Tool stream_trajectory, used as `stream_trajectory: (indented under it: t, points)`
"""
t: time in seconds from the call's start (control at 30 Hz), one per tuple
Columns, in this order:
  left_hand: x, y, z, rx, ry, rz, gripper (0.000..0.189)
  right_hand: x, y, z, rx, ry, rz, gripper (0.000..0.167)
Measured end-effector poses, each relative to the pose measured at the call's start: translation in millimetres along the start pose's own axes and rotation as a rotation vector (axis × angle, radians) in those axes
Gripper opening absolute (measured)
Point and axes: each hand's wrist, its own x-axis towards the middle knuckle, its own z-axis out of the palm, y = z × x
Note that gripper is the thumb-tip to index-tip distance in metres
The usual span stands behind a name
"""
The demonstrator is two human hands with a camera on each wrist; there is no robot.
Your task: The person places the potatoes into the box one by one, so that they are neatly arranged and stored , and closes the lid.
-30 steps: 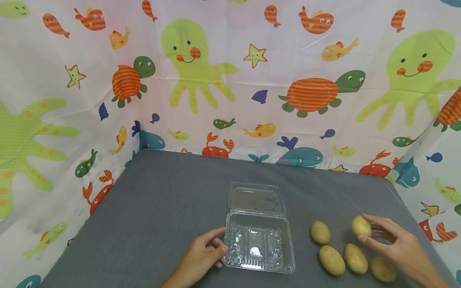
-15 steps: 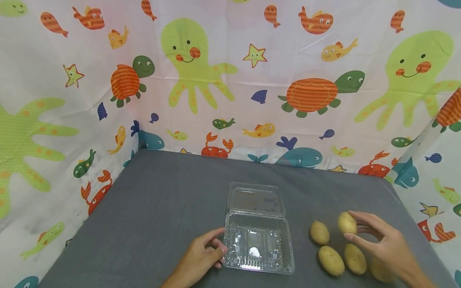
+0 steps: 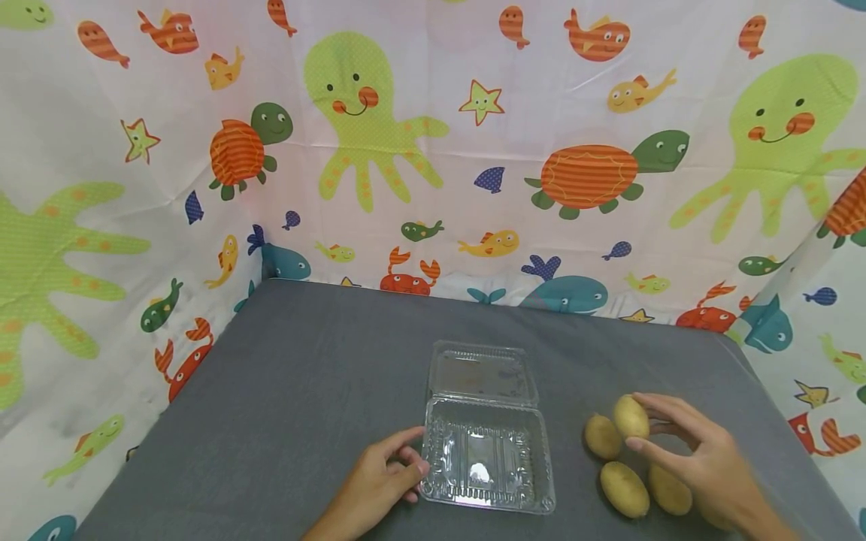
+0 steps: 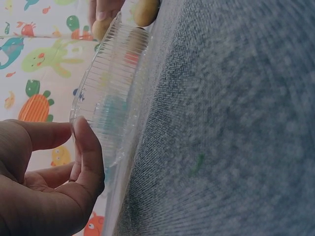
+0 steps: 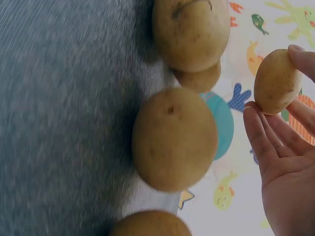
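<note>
In the head view a clear plastic clamshell container [image 3: 482, 458] lies on the cloth, its lid [image 3: 480, 373] folded back flat behind it. My left hand [image 3: 379, 477] pinches the left rim between thumb and fingers, and the left wrist view shows the fingertips on the container's edge [image 4: 110, 88]. To the right, my right hand [image 3: 704, 454] holds a potato [image 3: 631, 418] between thumb and fingertips. This potato [image 5: 276, 82] is raised off the cloth in the right wrist view. It overlaps a potato [image 3: 601, 436] lying on the table in the head view.
More potatoes lie on the grey cloth [image 3: 325, 376] right of the container: one in front [image 3: 624, 490], another beside it [image 3: 670, 492], and one mostly hidden under my right hand. A curtain [image 3: 419, 150] printed with sea animals surrounds the table's back and sides.
My right hand has carried the potato left, past the other potatoes and toward the container. My left hand and the container have stayed in place.
</note>
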Motion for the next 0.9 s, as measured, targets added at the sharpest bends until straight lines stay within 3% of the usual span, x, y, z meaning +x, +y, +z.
stream_trajectory:
  t: [0.47, 0.9]
  points:
    - [-0.1, -1.0, -0.3, 0.004, -0.002, -0.001, 0.061, 8.4, -14, 20, 0.07, -0.027, -0.103, 0.063]
    - [-0.1, -2.4, -0.7, -0.02, 0.002, -0.006, 0.062, 15.2, -27, 40, 0.091, -0.077, -0.096, 0.061]
